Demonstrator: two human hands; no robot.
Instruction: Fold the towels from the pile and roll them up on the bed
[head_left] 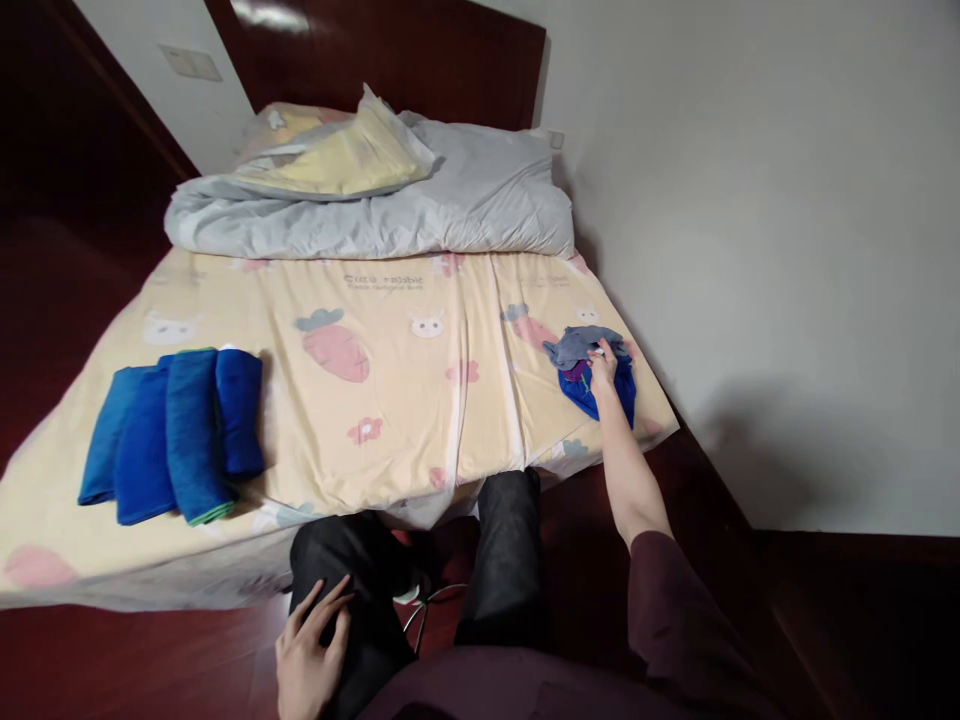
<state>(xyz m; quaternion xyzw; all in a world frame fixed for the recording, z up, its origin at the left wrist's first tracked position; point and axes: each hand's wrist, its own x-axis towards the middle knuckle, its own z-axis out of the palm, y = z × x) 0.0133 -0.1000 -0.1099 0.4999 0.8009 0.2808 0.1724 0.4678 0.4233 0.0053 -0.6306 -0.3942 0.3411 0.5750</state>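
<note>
At the bed's right edge, my right hand [602, 370] has its fingers closed on a grey cloth [576, 348], which lies on top of a small heap. Beneath it are a crumpled blue cloth [624, 388] and a bit of purple fabric [576, 372]. My left hand [311, 645] rests on my thigh with its fingers spread and nothing in it. On the left of the bed, several blue cloths [196, 430], folded or rolled, lie side by side; one has a green edge.
The bed [405, 400] has a yellow patterned sheet. A grey-white quilt [487, 190] is bunched near the dark headboard [420, 60], with a yellow pillow [360, 155] on it. A white wall [787, 250] stands along the right side. A pale cable [421, 610] runs on the floor between my legs.
</note>
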